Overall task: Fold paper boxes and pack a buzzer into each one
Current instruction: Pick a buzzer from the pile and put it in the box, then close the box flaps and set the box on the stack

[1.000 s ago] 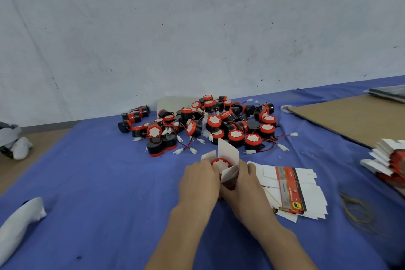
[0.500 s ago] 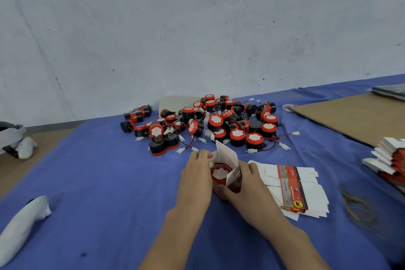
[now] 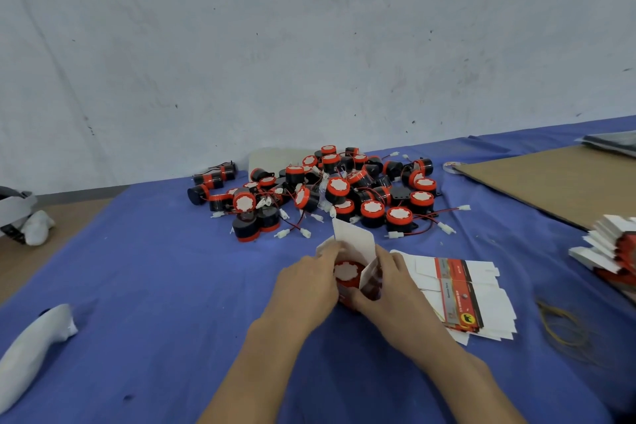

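Between both hands, left hand (image 3: 306,289) and right hand (image 3: 395,296) gripping open box (image 3: 358,272), buzzer (image 3: 346,274) inside

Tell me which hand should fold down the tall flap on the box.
Right, probably: the right hand has fingertips beside the flap, while the left hand grips the box holding the buzzer.

Both forearms are bare and converge on the box (image 3: 354,239) from the near side. Left hand (image 3: 306,289) grips the box's left side, fingers curled, tips at its upper edge. Right hand (image 3: 395,296) grips the box's right side, thumb against the near face, fingers wrapped behind. Thumbs nearly meet below the box.
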A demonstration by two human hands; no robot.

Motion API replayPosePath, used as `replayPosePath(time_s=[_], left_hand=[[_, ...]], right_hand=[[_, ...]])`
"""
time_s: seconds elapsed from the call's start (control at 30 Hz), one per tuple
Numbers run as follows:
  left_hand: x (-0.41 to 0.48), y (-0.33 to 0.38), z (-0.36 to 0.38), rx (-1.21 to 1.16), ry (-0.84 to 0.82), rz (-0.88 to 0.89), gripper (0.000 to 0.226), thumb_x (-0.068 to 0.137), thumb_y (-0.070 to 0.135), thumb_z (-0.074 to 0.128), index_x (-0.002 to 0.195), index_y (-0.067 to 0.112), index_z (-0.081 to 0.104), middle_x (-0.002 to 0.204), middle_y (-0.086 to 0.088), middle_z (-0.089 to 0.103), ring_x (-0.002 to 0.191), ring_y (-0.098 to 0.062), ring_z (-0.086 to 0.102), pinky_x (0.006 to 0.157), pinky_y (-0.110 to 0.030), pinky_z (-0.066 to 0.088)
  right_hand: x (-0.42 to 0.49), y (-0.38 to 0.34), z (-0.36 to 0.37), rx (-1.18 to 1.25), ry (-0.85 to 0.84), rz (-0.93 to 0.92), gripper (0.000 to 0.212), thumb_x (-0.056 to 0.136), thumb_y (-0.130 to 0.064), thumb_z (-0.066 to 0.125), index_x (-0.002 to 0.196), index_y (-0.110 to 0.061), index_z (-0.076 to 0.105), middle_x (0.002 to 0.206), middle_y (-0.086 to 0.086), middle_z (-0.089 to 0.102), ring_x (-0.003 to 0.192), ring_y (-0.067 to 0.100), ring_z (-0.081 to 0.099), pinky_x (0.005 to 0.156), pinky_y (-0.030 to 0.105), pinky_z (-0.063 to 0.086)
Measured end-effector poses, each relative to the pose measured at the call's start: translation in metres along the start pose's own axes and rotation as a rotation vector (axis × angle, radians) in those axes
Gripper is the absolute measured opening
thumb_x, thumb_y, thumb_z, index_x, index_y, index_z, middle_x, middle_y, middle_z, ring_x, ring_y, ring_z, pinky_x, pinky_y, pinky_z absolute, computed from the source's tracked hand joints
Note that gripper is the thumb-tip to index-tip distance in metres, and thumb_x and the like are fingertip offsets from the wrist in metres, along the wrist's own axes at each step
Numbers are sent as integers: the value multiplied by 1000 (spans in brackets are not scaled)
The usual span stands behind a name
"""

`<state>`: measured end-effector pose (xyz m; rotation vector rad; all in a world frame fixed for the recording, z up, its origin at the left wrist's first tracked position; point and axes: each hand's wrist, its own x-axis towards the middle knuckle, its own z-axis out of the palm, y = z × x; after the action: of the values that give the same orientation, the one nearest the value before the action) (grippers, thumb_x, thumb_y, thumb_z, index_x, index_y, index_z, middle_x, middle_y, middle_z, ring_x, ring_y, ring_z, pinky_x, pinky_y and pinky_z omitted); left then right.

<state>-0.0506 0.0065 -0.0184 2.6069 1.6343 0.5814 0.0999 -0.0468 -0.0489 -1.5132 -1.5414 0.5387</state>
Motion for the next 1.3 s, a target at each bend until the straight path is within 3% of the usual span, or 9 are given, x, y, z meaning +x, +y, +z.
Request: replayPosePath(time_s=[0.1,0.23,0.37,0.47,0.6,0.83,0.97,1.13,1.3], left_hand=[[-9,4,-8,-58,102,39,50,97,14,38,140,41,40,98,4,67,80,-19,62,63,-36,48],[-7,2,-21,-317,401,-52,31,101,15,40,122,28,59,117,11,63,88,-10,61,68,-35,51],[-3,-8,-15,-725,180,-292,20,104,26,45,123,27,52,96,6,64,76,-10,60,66,-35,52],[0,-11,-9,-852,53,-334,31,103,30,51,134,27,47,96,6,62,82,-9,60,70,-27,52],[0,-15,-6,-824,-81,-245,25,100,30,57,125,29,55,92,6,62,78,-4,59,59,-11,43],[-4,-17,5,-892,6,-237,22,102,12,47,91,24,61,87,3,62,74,-14,58,55,-24,47],[-15,-24,7,-837,-2,-179,46,97,1,39,93,38,67,110,2,61,90,-15,65,59,-15,50],[-22,-40,0,-775,-101,-67,30,103,35,39,105,40,69,116,31,55,108,12,51,77,-6,42],[-25,-52,3,-446,-132,97,60,88,74,43,139,44,49,147,33,38,130,8,41,104,-26,44]], right_hand=[[3,8,-2,128,-14,63,82,93,-29,67,156,-37,15,140,-17,43,125,8,53,104,34,48],[2,14,-4,192,-58,59,60,98,-21,58,141,-50,27,130,-34,48,121,-4,52,99,25,48],[-3,12,-6,197,-98,53,50,101,-22,54,118,-64,34,111,-55,46,106,-33,44,85,8,44],[-6,9,-6,165,-112,12,44,103,-22,50,124,-58,38,117,-46,52,110,-26,47,85,6,45],[-5,8,-4,-44,-114,-68,34,106,-25,41,136,-39,45,143,-31,33,113,-8,49,95,15,43],[-4,10,2,-152,-94,-133,30,103,-49,36,128,-38,49,145,-46,14,113,-14,46,92,20,45],[-3,14,-2,-80,-22,-126,16,99,-47,50,114,-49,44,121,-41,46,111,-5,56,86,17,50],[-1,13,-7,-37,-20,-94,51,93,-35,66,102,-71,32,114,-41,54,107,-15,54,88,18,49],[-7,12,-18,-259,-159,-218,39,82,-77,40,118,-62,47,137,-44,34,113,-12,50,85,12,45]])
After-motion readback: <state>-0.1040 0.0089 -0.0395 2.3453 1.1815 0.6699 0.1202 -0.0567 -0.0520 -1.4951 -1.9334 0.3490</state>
